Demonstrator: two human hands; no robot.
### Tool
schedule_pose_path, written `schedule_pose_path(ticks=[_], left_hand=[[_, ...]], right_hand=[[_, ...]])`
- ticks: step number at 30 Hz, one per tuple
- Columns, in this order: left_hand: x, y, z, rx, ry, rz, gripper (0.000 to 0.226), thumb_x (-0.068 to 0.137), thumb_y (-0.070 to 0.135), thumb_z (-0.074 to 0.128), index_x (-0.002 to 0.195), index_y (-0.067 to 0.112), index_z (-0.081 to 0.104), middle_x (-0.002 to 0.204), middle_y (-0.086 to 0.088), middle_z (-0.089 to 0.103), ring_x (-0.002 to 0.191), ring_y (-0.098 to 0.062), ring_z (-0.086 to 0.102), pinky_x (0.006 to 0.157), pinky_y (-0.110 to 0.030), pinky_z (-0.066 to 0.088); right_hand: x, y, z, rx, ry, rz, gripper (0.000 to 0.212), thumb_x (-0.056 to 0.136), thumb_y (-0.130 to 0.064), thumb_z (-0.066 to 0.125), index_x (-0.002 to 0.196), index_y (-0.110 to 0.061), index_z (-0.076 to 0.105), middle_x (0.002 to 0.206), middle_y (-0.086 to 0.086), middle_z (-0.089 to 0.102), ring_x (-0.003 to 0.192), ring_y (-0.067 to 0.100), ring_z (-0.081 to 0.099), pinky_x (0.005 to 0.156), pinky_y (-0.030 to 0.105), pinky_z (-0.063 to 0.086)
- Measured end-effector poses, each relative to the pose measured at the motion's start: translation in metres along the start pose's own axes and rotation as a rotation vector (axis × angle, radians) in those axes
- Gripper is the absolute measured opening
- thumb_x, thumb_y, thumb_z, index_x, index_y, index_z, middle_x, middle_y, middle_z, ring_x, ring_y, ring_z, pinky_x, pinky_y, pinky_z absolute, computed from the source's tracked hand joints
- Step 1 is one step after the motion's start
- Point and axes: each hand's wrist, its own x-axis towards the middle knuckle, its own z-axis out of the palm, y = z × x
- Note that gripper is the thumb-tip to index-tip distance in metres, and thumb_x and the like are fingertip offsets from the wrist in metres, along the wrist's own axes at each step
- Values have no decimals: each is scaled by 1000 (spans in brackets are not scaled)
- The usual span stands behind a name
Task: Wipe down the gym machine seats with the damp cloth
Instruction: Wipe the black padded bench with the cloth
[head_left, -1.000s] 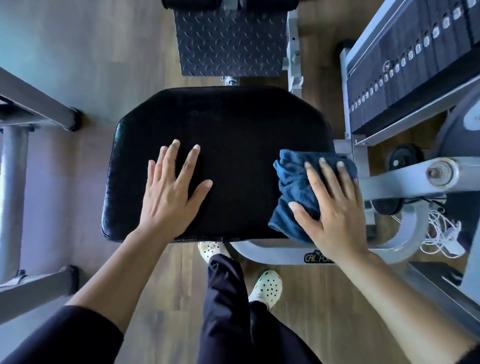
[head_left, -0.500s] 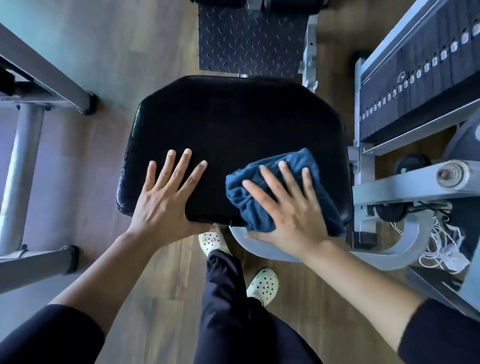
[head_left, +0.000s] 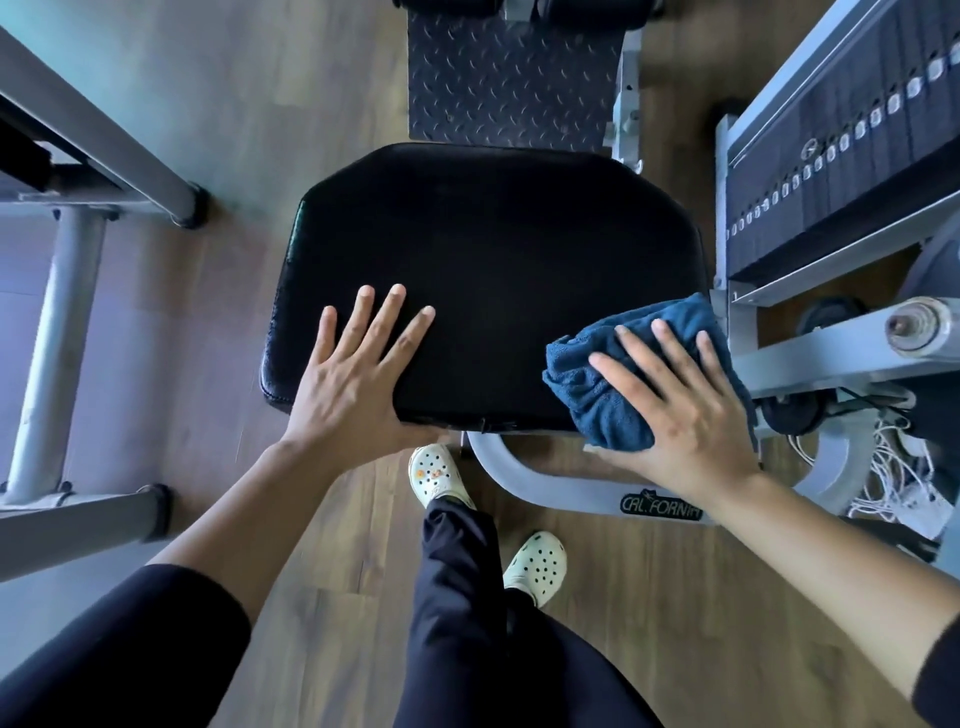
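A black padded seat of a gym machine fills the middle of the head view. My left hand lies flat on its near left part, fingers spread and straight. A bunched dark blue cloth sits on the seat's near right corner, partly hanging over the edge. My right hand presses down on the cloth with straight, spread fingers and covers its right half.
A weight stack and grey frame arm stand close on the right, with white cables below. A diamond-plate footrest lies beyond the seat. Grey tube legs of another machine stand left. My feet are under the seat's front.
My right hand has slid the cloth from the seat's near middle back to its near right corner. The left hand stays flat on the seat. The camera view shifted slightly.
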Motion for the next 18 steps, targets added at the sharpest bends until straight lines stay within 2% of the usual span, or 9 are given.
schedule_pose_path(ticks=[2,6,8,12,15,18], left_hand=[[-4,-9,-1,-11,-3,14,117,61,96,23,152,23,15,159,-7,10,146,-31,4,116,-56,8],[-27,-51,0,33,-1,-66,122,60,71,70,153,23,8,160,-6,4,146,-31,1,115,-56,8],[-39,-70,0,17,-11,-105,123,59,63,77,153,25,6,160,-5,2,146,-31,0,115,-56,9],[-43,-76,1,-25,-5,-82,120,62,64,75,153,25,7,160,-2,-1,147,-27,-4,116,-51,7],[-40,-76,4,-102,12,-93,117,63,64,74,152,24,11,160,-2,2,147,-25,-3,117,-48,8],[-40,-79,1,-109,-23,-70,113,64,83,50,152,26,9,160,1,0,147,-22,-6,117,-47,7]], right_hand=[[8,-12,3,-1,-3,-17,85,72,-62,70,141,-23,41,146,9,43,137,37,35,108,62,26],[29,-44,8,12,14,-55,80,76,-63,63,142,-25,39,146,8,43,136,38,36,108,61,27],[46,-69,10,40,12,-89,74,81,-65,54,142,-25,39,146,7,43,136,38,36,108,61,26],[84,-126,16,89,-20,-162,75,81,-64,54,143,-25,40,147,8,41,136,39,35,109,61,25],[103,-151,20,120,-42,-150,76,79,-53,67,144,-27,37,149,7,39,138,38,32,111,59,22],[97,-139,16,183,-77,-146,80,79,-64,60,146,-28,34,151,6,36,142,31,26,114,55,19]])
